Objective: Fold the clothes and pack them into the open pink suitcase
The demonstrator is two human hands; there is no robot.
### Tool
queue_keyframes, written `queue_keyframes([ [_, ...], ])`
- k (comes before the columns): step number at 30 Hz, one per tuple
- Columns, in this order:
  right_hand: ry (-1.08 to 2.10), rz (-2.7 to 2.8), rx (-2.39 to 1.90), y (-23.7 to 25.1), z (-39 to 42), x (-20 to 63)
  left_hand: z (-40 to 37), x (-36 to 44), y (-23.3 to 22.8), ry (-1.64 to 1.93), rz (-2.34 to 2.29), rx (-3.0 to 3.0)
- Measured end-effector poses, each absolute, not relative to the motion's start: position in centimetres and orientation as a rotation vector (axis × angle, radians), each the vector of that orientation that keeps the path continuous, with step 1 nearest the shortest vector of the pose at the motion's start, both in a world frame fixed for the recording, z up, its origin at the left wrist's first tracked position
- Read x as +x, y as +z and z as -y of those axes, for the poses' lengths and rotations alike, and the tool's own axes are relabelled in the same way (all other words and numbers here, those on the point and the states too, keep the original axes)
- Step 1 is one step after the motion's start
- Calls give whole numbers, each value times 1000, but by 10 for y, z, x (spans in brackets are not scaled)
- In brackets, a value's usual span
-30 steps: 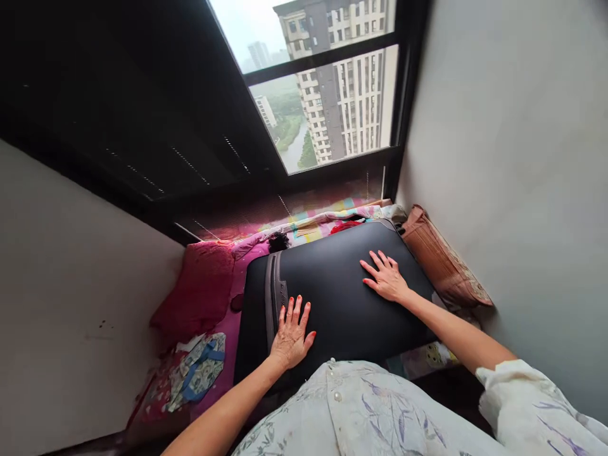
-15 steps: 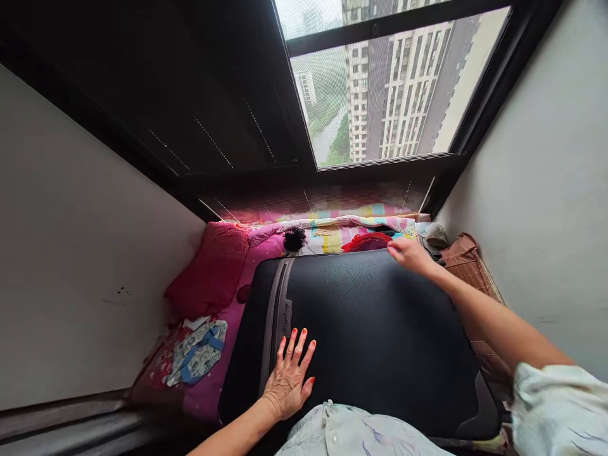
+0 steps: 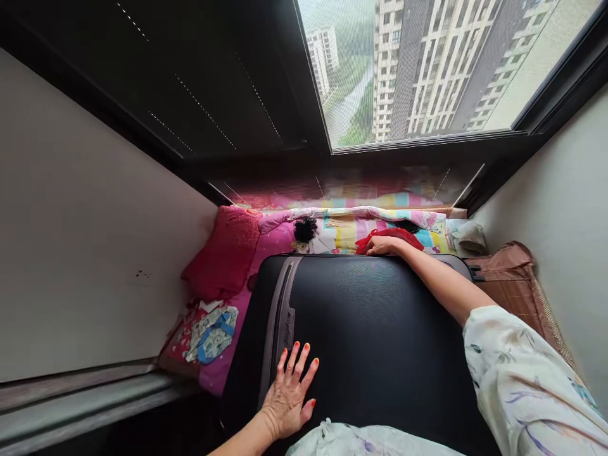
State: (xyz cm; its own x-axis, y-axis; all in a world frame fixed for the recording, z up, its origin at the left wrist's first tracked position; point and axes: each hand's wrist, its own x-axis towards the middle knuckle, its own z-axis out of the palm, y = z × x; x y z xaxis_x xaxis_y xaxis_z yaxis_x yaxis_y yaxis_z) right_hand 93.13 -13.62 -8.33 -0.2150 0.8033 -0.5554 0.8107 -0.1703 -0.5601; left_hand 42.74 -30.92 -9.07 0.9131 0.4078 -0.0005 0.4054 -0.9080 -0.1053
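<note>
A large black suitcase (image 3: pixel 361 335) lies flat in front of me, with a grey zip band and a lettered label down its left part. My left hand (image 3: pixel 289 399) rests flat on its lid near that band, fingers spread. Across the lid reaches my right arm; at the suitcase's far edge my right hand (image 3: pixel 384 246) has its fingers bent downward, with the tips hidden. Right behind that hand is a red cloth-like item (image 3: pixel 401 237). Whether the fingers hold the edge or something behind it does not show.
Behind the suitcase lies a patterned quilt (image 3: pixel 344 234) with a black frilly item (image 3: pixel 305 229) on it. At left are a red pillow (image 3: pixel 225 253) and folded clothes (image 3: pixel 216 335). A brown folded mat (image 3: pixel 513 278) leans near the right wall. A dark-framed window (image 3: pixel 427 142) stands behind.
My right hand has moved left along the suitcase's far edge, and its fingers now reach down behind it. My left hand stays flat on the lid. The view has shifted slightly.
</note>
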Motion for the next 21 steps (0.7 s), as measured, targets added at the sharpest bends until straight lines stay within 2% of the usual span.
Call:
queue_keyframes([
  [4,-1300,-1991,2004,-81,134,934,308,431,-88,18,651,-2983],
  [11,-1360,-1954,2109,-69,147,940,307,434,-85,-7,619,-3001],
  [17,-951,-1826,2423,-59,158,930,305,436,-81,-15,626,-3009],
  [21,-952,-1752,2488,-54,157,919,306,434,-84,-14,635,-2997],
])
